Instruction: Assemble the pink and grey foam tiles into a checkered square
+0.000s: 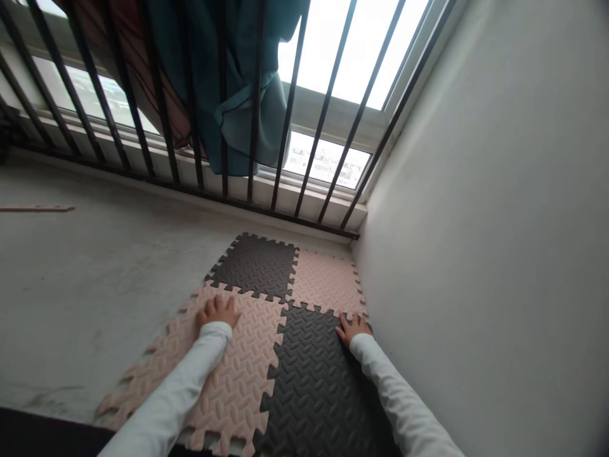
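Note:
Interlocking foam floor mats lie on the concrete floor in the corner by the wall. My left hand (217, 311) lies flat, fingers spread, on the far edge of a pink mat tile (238, 374). My right hand (353, 327) rests flat with fingers apart on the far right corner of a dark grey mat tile (314, 387). Beyond them lie another dark grey tile (257, 265) and another pink tile (326, 283), all joined by their toothed edges. Both arms wear white sleeves. Neither hand holds anything.
A white wall (485, 222) runs along the right of the mats. Black metal railing bars (290, 120) stand in front of a window, with teal cloth (223, 82) hanging on them. Bare grey concrete floor (95, 266) spreads to the left. A thin strip (35, 208) lies at far left.

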`<state>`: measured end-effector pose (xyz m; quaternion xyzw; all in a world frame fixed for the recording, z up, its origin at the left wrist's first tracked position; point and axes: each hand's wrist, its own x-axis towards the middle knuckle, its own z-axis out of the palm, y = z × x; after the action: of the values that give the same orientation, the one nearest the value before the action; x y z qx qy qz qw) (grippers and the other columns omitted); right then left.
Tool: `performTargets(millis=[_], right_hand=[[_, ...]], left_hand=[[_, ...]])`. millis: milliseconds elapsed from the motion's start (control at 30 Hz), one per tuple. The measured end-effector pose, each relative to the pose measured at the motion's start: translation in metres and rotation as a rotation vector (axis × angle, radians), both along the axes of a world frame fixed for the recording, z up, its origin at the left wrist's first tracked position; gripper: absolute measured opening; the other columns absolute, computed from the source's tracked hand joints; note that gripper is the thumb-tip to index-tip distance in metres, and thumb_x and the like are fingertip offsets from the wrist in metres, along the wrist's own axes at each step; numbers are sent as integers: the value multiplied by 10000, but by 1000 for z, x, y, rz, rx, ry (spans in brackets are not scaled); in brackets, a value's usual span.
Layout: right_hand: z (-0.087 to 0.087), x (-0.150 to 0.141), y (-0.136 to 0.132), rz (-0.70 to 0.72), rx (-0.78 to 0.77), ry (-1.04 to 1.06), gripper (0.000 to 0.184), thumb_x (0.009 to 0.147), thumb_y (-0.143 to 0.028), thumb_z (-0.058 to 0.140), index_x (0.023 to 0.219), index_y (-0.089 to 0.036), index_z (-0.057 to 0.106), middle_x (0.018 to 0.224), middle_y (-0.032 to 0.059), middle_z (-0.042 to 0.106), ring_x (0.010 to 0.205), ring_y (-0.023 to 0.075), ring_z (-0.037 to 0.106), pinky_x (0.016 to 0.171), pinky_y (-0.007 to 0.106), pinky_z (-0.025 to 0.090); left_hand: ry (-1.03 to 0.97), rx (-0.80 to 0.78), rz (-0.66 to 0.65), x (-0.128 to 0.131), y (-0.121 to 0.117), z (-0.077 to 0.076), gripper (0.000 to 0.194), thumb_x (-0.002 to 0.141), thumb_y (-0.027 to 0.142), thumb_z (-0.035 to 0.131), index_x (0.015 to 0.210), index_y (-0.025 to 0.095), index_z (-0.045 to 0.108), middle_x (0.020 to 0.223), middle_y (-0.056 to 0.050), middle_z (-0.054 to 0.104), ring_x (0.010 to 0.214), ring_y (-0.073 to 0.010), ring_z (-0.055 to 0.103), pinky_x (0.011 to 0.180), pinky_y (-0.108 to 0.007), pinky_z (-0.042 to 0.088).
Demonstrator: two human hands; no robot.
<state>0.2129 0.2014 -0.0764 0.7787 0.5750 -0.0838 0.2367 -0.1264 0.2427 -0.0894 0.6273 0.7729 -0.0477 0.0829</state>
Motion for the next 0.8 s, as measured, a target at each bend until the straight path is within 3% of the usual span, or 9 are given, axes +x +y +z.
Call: performTargets(millis=[67,133,233,333,433,667,800], right_hand=[[2,0,3,-5,-8,8,575,793,-519,266,1313,-302,154,1367,167,206,1215,329,244,897,556,192],[3,-4,5,-40,0,10,561,797,-510,265,1310,-309,159,1373,167,187,1219,338,227,877,564,213],[5,-20,0,-125,27,5,523,817,-421,286,1309,-269,197,1367,178,198,1201,330,270,852,532,277],[8,-43,-22,-14,51,60,538,802,-333,354,1307,-195,229,1353,172,246,1190,288,307,871,455,318],[12,-60,-58,123,45,159,612,774,-354,404,1320,-190,183,1374,125,225,1229,248,249,907,410,319],[20,-57,-152,138,76,177,610,757,-318,409,1317,-183,208,1359,112,267,1232,214,258,917,356,336],[23,-47,-190,152,103,198,597,752,-315,402,1309,-171,243,1353,102,285,1224,207,276,930,331,330]], left_hand=[[-25,1,-130,13,-38,6,448,756,248,342,1191,208,447,1309,-116,368,1179,-266,312,941,-466,201],[-96,-16,-228,23,-84,7,449,712,207,389,1149,203,491,1262,-109,432,1141,-250,365,928,-445,238],[-163,72,-201,31,-151,-2,421,696,189,403,1093,228,536,1194,-71,504,1102,-219,402,911,-393,272],[-187,189,-125,33,-192,-13,361,718,191,391,1020,259,576,1155,-40,529,1080,-201,411,910,-361,275],[-183,224,-91,30,-205,-17,347,712,161,407,999,250,581,1126,-43,531,1042,-197,431,864,-331,317],[-154,245,-117,23,-202,-19,270,762,164,388,932,205,594,955,-71,547,895,-167,504,753,-247,382],[-184,297,-102,24,-203,-21,283,762,161,379,959,195,580,918,-74,555,854,-161,525,739,-240,396]])
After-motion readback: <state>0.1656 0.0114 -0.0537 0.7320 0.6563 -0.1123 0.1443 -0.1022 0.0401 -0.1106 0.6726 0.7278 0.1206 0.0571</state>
